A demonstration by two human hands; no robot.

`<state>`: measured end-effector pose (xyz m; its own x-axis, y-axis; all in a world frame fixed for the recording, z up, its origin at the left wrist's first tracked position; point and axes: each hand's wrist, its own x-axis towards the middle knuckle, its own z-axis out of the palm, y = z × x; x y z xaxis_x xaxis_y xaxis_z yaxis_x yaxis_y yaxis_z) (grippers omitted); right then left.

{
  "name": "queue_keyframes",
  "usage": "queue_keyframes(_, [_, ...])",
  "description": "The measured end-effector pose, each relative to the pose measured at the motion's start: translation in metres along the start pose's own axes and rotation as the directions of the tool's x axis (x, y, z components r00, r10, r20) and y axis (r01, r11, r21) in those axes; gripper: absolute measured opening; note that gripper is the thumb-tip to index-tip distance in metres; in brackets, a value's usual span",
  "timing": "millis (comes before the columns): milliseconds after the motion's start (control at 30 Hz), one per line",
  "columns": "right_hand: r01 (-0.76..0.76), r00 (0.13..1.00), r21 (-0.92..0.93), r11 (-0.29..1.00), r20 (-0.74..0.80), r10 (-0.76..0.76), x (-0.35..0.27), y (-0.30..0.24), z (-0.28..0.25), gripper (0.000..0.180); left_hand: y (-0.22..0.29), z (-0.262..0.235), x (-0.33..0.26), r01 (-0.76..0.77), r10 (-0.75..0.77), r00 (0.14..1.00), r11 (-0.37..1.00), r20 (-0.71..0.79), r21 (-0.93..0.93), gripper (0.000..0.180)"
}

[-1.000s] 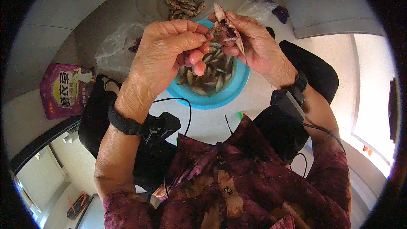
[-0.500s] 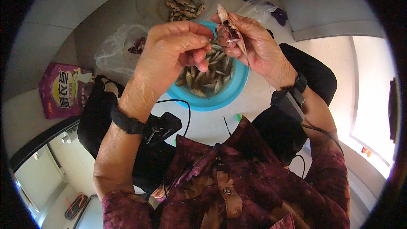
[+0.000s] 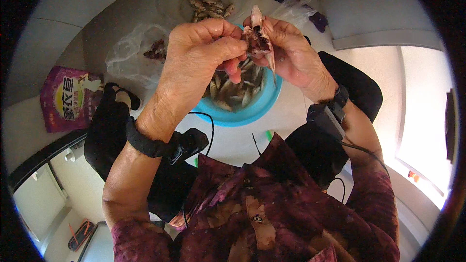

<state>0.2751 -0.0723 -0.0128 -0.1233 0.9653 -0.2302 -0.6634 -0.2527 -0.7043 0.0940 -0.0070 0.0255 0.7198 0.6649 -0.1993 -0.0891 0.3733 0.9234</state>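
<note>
A small fish, its belly slit open and dark red inside, is gripped in my right hand above the basin. My left hand is closed in a pinch, thumb against forefinger, with its fingertips at the left edge of the opened belly. Whatever the pinch holds is too small to make out. Below both hands a light blue basin contains many small fish in liquid. My hands partly cover the basin's far side.
Beyond my left hand a clear bowl holds several fish. A clear plastic bag with dark red scraps lies at its near left. A purple packet stands farther left. Another clear bag lies at the far right.
My left fingertips have moved right, from just beside the fish to the edge of its belly. The fish has turned slightly more upright in my right hand.
</note>
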Motion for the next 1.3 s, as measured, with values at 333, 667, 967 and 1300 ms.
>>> queue_keyframes(333, [0.003, 0.998, 0.008, 1.0, 0.062, -0.004, -0.0021, -0.0032, -0.0005, 0.035, 0.0056, 0.0005, -0.002, 0.008, -0.01, 0.997, 1.0, 0.08, 0.026, 0.017])
queue_keyframes(667, [0.0, 1.0, -0.059, 0.998, -0.001, 0.0, -0.004, 0.0009, -0.0015, 0.022, 0.0052, 0.0005, -0.0026, -0.003, -0.01, 0.999, 0.969, 0.05, 0.246, 0.016])
queue_keyframes(967, [-0.046, 0.998, -0.017, 0.999, 0.05, 0.046, -0.0037, -0.001, -0.0006, 0.019, 0.0031, -0.0023, -0.0026, 0.0, -0.01, 0.999, 0.968, 0.037, 0.251, 0.012])
queue_keyframes(1300, [-0.031, 0.997, 0.018, 0.999, 0.069, 0.03, -0.0022, -0.0018, 0.0017, 0.018, 0.0029, 0.0017, -0.0057, -0.076, 0.087, 0.996, 0.955, -0.027, 0.287, 0.012])
